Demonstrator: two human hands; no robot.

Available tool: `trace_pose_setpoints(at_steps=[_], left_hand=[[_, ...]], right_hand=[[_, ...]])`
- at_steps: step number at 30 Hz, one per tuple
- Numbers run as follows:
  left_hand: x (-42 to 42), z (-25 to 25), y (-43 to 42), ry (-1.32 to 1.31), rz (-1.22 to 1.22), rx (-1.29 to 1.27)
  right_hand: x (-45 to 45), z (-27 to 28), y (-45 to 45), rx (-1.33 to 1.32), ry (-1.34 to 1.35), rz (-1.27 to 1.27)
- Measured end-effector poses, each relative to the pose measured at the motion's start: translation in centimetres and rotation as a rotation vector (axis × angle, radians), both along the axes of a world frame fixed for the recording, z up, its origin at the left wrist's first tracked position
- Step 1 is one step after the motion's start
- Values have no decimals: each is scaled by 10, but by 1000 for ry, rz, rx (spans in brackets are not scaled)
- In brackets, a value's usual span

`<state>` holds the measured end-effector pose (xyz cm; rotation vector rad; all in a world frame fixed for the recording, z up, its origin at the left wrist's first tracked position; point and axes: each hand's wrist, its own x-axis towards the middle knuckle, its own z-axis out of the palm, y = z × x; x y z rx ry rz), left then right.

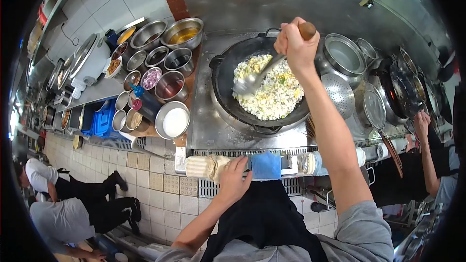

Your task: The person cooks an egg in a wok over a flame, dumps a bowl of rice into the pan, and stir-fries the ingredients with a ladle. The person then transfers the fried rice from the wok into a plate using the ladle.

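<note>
My right hand [299,43] is closed around the wooden handle [307,30] of a metal wok spatula [272,70]. Its blurred head rests among fried rice [272,102] with bits of yellow egg and green in a large black wok [223,87]. At the stove's front rail, my left hand [235,179] lies with its fingers stretched over the edge. Those fingers touch the side of a folded beige cloth [204,166], and a blue cloth [266,166] lies just right of them.
Left of the wok stand steel bowls of ingredients, including a white-filled bowl [174,121] and a squeeze bottle [145,102]. To the right are a perforated strainer [337,94], pots and stacked woks [405,87]. A co-worker's hand [422,122] is there; two people [63,218] are lower left.
</note>
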<state>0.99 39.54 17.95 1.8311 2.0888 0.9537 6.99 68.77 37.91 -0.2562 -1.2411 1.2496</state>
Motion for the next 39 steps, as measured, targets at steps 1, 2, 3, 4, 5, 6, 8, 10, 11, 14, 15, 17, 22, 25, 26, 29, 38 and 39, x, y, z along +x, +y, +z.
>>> trace_pose_setpoints(at_steps=[1, 2, 3, 4, 5, 6, 8, 10, 11, 14, 15, 17, 22, 25, 26, 29, 38, 39], left_hand=[[2, 2, 5, -31, -23, 21], [5, 3, 6, -65, -41, 35], [8, 3, 9, -68, -36, 33], [10, 3, 16, -66, -50, 6], [12, 4, 23, -64, -63, -24], [14, 6, 33, -64, -57, -25], [18, 8, 61, 30, -122, 128], [22, 3, 91, 109, -140, 220], [21, 0, 104, 187, -147, 315], [16, -11, 124, 33, -255, 87], [15, -10, 127, -45, -235, 115], [9, -10, 138, -88, -261, 37], [21, -1, 128, -26, -205, 59], [41, 62, 59, 134, -278, 240], [46, 68, 46, 94, -273, 304], [41, 55, 69, 91, -246, 266], [62, 51, 10, 95, -269, 323], [60, 63, 18, 102, -267, 274]], right_hand=[[9, 14, 2, -18, -81, -57], [21, 31, 3, -44, -165, -109], [37, 48, 0, -39, -204, -217], [57, 58, 6, -85, -145, -124], [76, 64, 3, -81, -114, -132], [82, 64, -15, -19, -74, -199], [66, 35, -24, -2, -95, -495], [46, -7, -8, 54, -18, -487], [43, -18, 5, 61, 17, -356], [59, 5, 16, -27, 77, -280], [76, 24, 4, -50, 95, -272], [91, 24, -12, -82, 110, -264], [121, -27, 21, -455, 321, -271], [170, 8, 36, -529, 179, -311], [177, 15, 42, -539, 138, -352], [160, 21, 48, -475, 154, -399], [148, 56, 46, -337, 245, -385], [146, 58, 46, -350, 208, -408]])
